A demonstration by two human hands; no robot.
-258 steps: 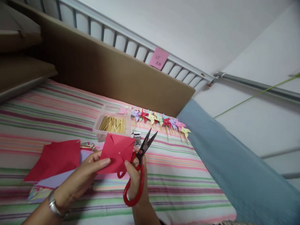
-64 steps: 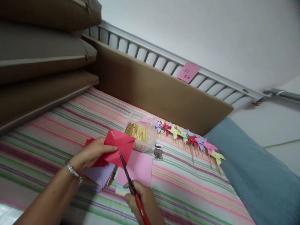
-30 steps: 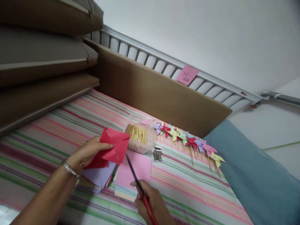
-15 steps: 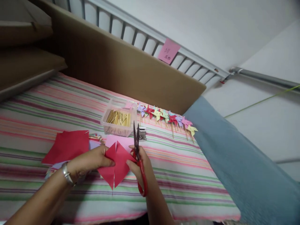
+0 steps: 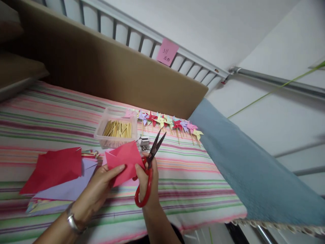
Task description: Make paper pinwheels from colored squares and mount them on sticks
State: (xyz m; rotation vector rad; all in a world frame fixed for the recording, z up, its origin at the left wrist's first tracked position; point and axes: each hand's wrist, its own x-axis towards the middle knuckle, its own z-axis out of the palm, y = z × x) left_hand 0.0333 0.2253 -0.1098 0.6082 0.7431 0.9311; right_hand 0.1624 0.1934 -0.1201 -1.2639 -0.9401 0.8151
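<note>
My left hand (image 5: 105, 178) pinches the lower left part of a red paper square (image 5: 128, 157), its thumb lying across the sheet. Slits show at the paper's upper left and along its edges. My right hand (image 5: 148, 179) has red-handled scissors (image 5: 152, 154) in its grip, dark blades slightly apart and pointing up and away. The thumb of that same hand also presses the right side of the red paper. Beneath the sheet, pink paper (image 5: 130, 182) partly shows. To the left lie red sheets (image 5: 58, 167) over lilac paper (image 5: 69, 184) and other coloured sheets.
A clear plastic box (image 5: 101, 134) holds many short wooden sticks (image 5: 118, 129). Beside it sits a small box of metal pins (image 5: 144, 144). Several paper pinwheels (image 5: 161, 121) on sticks line the back right, before a cardboard panel (image 5: 127, 81). A striped cloth (image 5: 188, 189) covers the table.
The red paper has been turned, so its points no longer face up and down. The scissors have tilted to the right. My view has shifted rightward.
</note>
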